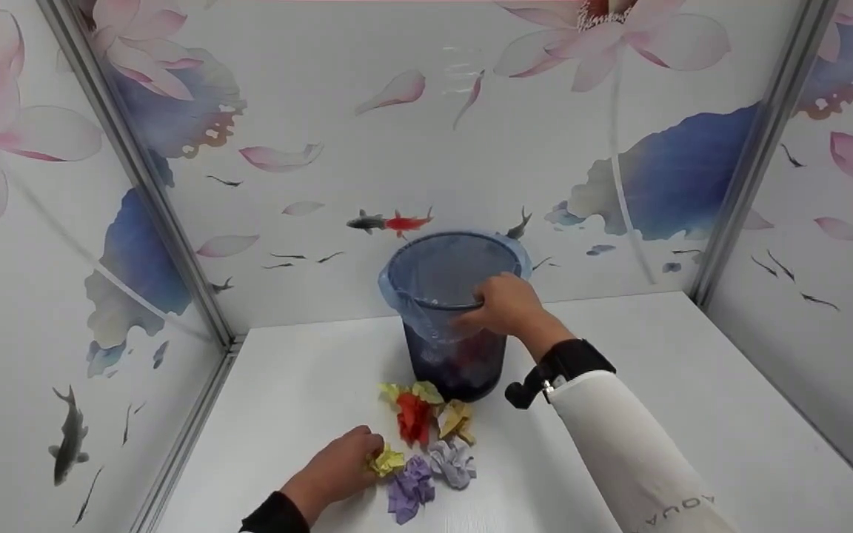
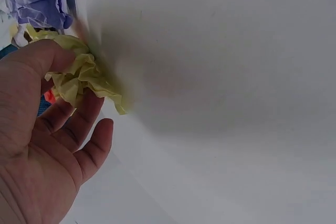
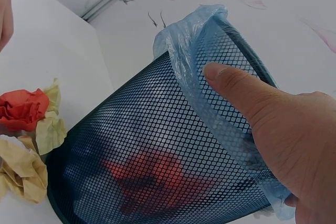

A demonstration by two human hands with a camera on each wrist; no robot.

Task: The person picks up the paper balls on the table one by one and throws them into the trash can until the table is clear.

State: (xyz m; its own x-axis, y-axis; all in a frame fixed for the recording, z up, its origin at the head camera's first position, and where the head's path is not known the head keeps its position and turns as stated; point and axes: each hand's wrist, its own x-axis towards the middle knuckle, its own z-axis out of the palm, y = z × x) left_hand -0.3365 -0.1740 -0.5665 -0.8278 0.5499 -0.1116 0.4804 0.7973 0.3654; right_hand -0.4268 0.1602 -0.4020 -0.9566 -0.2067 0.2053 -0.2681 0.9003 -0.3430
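A dark mesh wastebasket [image 1: 463, 374] stands at the back of the white table, a blue plastic bag [image 3: 184, 40] folded over its rim. My right hand [image 1: 509, 305] holds the near rim, with the thumb outside over the bag. Through the mesh, red crumpled paper [image 3: 149, 169] shows inside. Between thumb and fingers, my left hand [image 1: 341, 465] pinches a yellow crumpled paper ball [image 2: 81, 72] close to the tabletop. Beside it lies a purple paper ball [image 1: 411, 488], then a pale lavender one [image 1: 454, 463]. Red [image 1: 414, 418], tan [image 1: 456, 422] and pale yellow paper balls [image 1: 426, 392] lie before the basket.
White panels printed with flowers and fish [image 1: 71, 437] enclose the table [image 1: 271, 392] at the back, left and right. Metal corner posts [image 1: 745, 178] join the panels. The back panel rises just behind the wastebasket.
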